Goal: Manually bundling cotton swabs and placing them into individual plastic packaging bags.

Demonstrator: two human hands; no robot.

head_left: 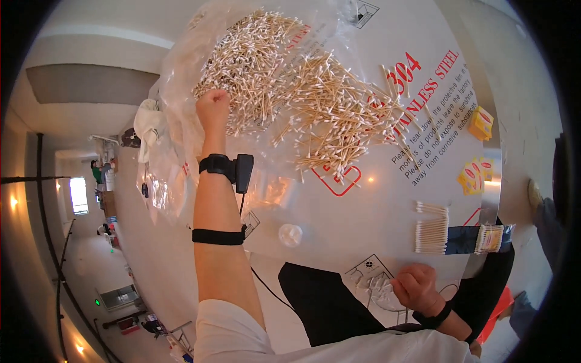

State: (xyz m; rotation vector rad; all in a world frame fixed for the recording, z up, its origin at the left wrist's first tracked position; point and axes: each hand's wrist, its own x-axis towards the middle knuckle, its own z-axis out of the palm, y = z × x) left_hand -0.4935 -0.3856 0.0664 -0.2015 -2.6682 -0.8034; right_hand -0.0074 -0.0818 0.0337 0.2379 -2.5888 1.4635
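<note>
My left hand (213, 107) is closed at the left edge of a big heap of cotton swabs (254, 60); anything inside its fingers is hidden. The heap lies on clear plastic sheeting, and a second, looser pile of cotton swabs (339, 115) spreads to its right. By the table's near edge my right hand (415, 288) is curled into a fist next to a crumpled clear plastic piece (384, 294). Whether the fist grips that plastic cannot be made out. Beyond the right hand, a row of cotton swabs (431, 230) lies lined up side by side.
Right of the row are a dark strip (462, 239) and a small pack of swabs (489, 238). Yellow packets (475, 175) and a yellow box (481, 123) sit near the right edge. A clear round container (290, 235) stands nearer me. White cloth (147, 127) lies far left.
</note>
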